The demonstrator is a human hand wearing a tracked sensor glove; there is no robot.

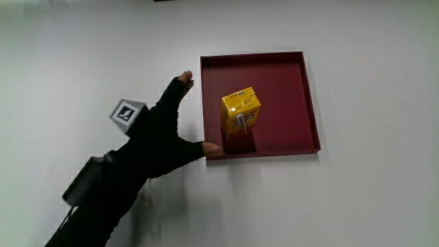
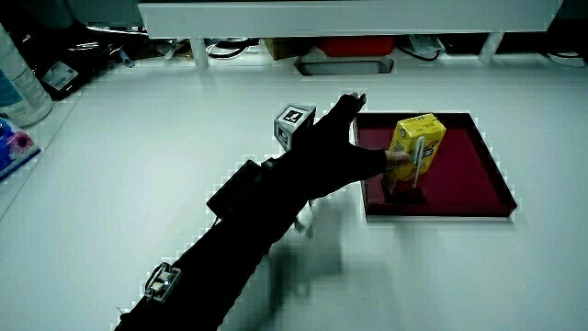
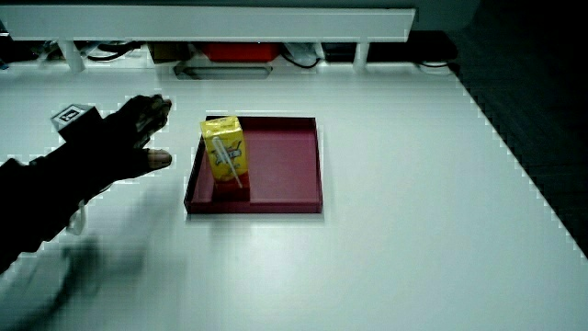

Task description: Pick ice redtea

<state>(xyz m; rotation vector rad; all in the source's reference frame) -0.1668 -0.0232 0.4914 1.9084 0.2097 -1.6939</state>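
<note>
A yellow drink carton (image 1: 241, 110) with a straw on its side stands upright in a dark red tray (image 1: 302, 96), near the tray's wall nearest the person; both side views show the carton (image 2: 416, 142) (image 3: 224, 152) too. The gloved hand (image 1: 164, 134) is beside the tray, over the table, with its thumb and fingers spread apart and nothing held. Its thumb tip reaches the tray's near corner, a short way from the carton. The hand (image 2: 335, 147) (image 3: 119, 138) carries a patterned cube (image 1: 127, 113) on its back.
The white table (image 1: 370, 199) surrounds the tray. In a side view a low partition (image 2: 349, 17) runs along the table's edge farthest from the person, with boxes and cables under it. A bottle (image 2: 18, 87) stands at the table's edge.
</note>
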